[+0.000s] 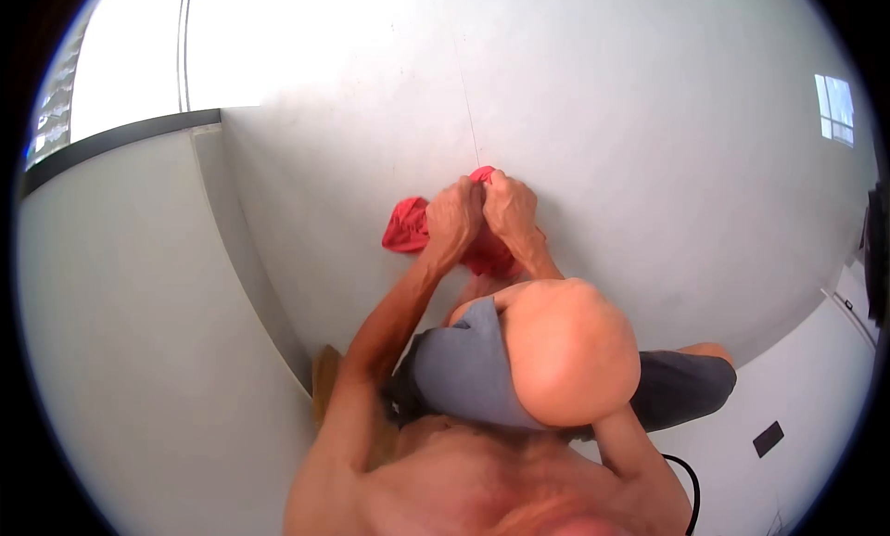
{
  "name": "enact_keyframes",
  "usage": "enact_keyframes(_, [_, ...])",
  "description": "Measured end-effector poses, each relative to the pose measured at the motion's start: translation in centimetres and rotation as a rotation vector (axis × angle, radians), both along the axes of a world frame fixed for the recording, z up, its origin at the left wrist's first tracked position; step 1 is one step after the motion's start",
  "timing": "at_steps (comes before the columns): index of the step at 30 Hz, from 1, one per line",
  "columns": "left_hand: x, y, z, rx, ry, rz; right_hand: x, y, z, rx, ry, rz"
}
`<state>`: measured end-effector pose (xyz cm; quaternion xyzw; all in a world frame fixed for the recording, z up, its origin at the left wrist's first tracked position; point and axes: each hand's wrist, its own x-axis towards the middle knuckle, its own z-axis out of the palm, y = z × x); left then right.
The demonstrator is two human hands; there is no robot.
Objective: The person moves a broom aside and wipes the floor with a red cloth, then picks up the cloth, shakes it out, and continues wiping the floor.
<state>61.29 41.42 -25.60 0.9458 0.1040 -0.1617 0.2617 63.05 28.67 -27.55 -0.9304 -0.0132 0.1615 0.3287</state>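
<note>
A crumpled red cloth (406, 228) is bunched between my two hands, ahead of my bent knee (573, 355). My left hand (452, 218) is closed on it, and a loose fold sticks out to the left. Close beside it, my right hand (511, 207) has its fingers curled onto the cloth's upper edge. More red fabric shows below and between the hands, near my lower leg, which is partly hidden by the knee. Grey shorts (464, 369) cover the thigh of the raised leg.
A pale surface (593, 128) with a thin crack line lies beyond my hands. On the left, a white ledge (130, 286) runs beneath a bright window (130, 54). A black cable (692, 485) curves by my right arm, with a dark rectangle (769, 439) farther right.
</note>
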Motion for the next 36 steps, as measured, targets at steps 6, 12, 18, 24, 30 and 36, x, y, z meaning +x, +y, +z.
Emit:
enact_keyframes(6, [7.0,0.6,-1.0,0.033,-0.077,0.097,8.0,1.8,-0.8,-0.020,-0.128,-0.042])
enact_keyframes(12, [-2.1,0.0,-2.5,0.040,-0.265,-0.058,-1.2,1.2,1.0,0.047,-0.068,-0.107])
enact_keyframes(18, [1.5,0.3,-1.2,0.039,-0.424,0.075,3.7,2.7,-0.2,-0.060,-0.211,0.015])
enact_keyframes(24, [8.1,4.6,-2.0,0.033,-0.661,0.027,10.2,6.6,-1.4,-0.097,-0.299,0.051])
enact_keyframes(30, [2.4,3.5,-1.3,0.001,-0.834,0.015,5.2,4.8,-1.2,0.135,-0.348,-0.028])
enact_keyframes(36, [-1.6,2.2,-1.5,-0.006,-0.686,-0.236,5.4,-4.1,-3.4,0.320,0.238,-0.171])
